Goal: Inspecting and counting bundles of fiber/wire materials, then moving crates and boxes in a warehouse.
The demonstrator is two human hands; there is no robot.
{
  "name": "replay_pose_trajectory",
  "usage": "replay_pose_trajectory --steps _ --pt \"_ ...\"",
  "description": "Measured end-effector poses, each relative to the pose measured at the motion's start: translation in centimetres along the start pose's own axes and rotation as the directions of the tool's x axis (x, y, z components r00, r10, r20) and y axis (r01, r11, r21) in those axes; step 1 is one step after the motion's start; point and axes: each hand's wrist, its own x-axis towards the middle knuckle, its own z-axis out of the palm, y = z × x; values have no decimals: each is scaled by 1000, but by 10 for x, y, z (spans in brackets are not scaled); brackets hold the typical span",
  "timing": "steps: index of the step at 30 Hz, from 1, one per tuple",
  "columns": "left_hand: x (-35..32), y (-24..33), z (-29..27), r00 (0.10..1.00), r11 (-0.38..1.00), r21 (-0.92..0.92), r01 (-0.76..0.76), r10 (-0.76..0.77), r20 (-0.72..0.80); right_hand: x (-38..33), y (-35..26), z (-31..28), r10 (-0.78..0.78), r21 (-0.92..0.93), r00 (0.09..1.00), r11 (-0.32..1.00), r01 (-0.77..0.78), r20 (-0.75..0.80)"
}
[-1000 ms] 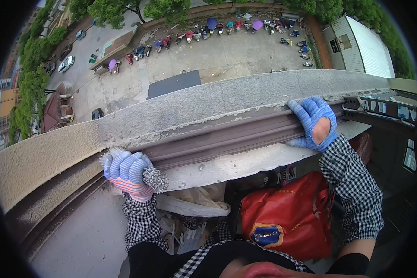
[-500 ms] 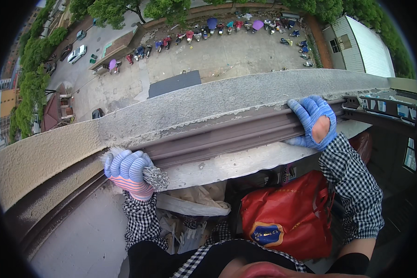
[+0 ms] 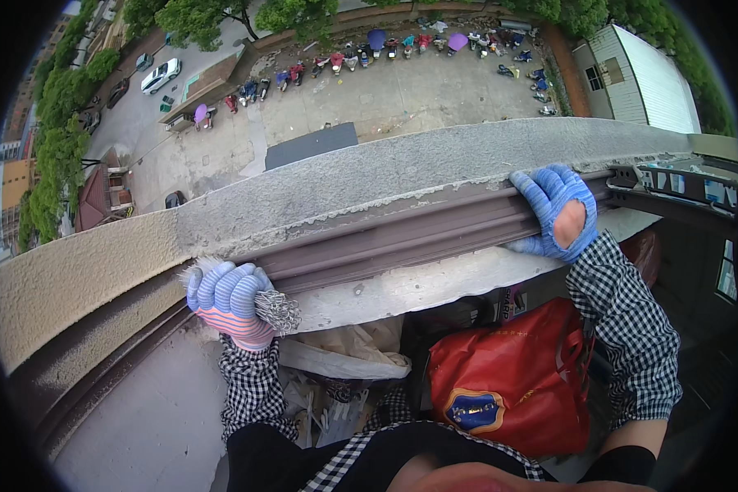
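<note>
Head view: wire wad juts rightward from clenched left grip; right grip clasps brown rail.

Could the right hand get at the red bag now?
Likely yes: the right hand lies across the brown window track, and the red bag is below, beside the checked sleeve. Nothing seems to cover its upper part; the hand would need to leave the track.

Striped blue gloves, black-and-white checked sleeves, brown rail, red bag
</note>
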Motion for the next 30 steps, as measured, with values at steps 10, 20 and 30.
replay_pose_trajectory --steps 10,20,30 --pt "3 2 -1 1000 1000 12 -22 22 -7 0 0 0 -17 10 999 1000 18 -42" --pt "3 3 -3 1000 1000 -19 -13 13 9 -2 -1 1 -37 -6 996 999 37 -82" --pt "3 3 -4 1000 1000 -3 -24 23 -15 0 -2 0 -57 -27 991 998 54 -121"
